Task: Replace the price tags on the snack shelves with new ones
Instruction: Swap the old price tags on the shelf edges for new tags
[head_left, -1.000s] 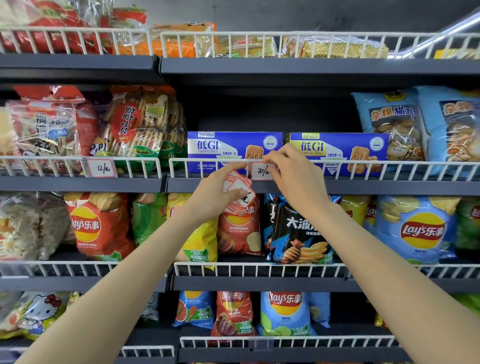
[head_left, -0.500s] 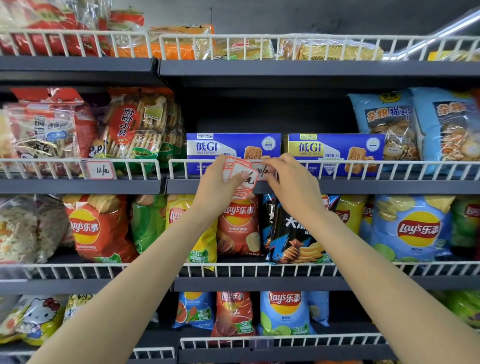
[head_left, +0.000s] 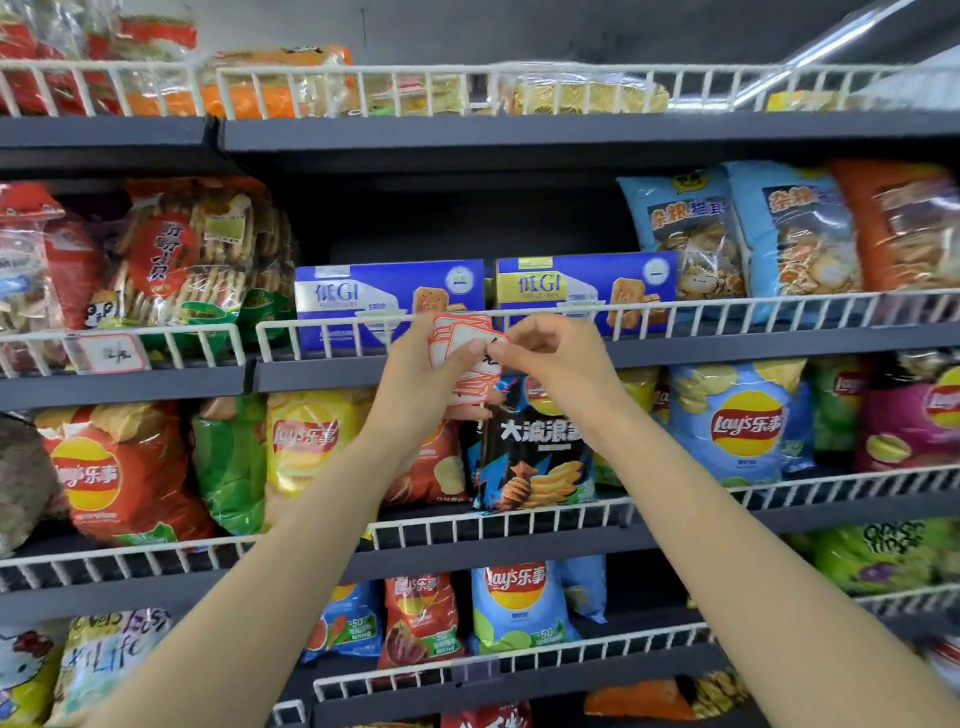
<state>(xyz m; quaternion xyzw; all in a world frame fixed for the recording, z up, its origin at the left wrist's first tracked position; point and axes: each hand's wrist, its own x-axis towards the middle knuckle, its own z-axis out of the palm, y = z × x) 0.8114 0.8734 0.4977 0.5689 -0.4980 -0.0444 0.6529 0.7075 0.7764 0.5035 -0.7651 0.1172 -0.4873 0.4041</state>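
My left hand (head_left: 415, 379) grips a fanned stack of red-bordered white price tags (head_left: 460, 338) in front of the middle shelf's white wire rail (head_left: 727, 312). My right hand (head_left: 556, 353) is pressed close to the stack and pinches one price tag with dark writing (head_left: 492, 361) at the stack's right edge. Both hands are just below the gap between two blue biscuit boxes (head_left: 387, 296). The stretch of rail behind the stack is hidden. Another handwritten price tag (head_left: 109, 354) sits in a clear holder on the left rail.
Dark shelves with white wire rails hold snack bags: biscuit bags (head_left: 197, 254) upper left, light blue bags (head_left: 737, 234) upper right, Lay's chip bags (head_left: 737, 421) on the shelf below. A clear tag holder (head_left: 475, 670) hangs on the lowest rail.
My right hand has come off the rail with the written tag and down to the stack. My left hand has lifted the stack up to meet it. The view has shifted slightly.
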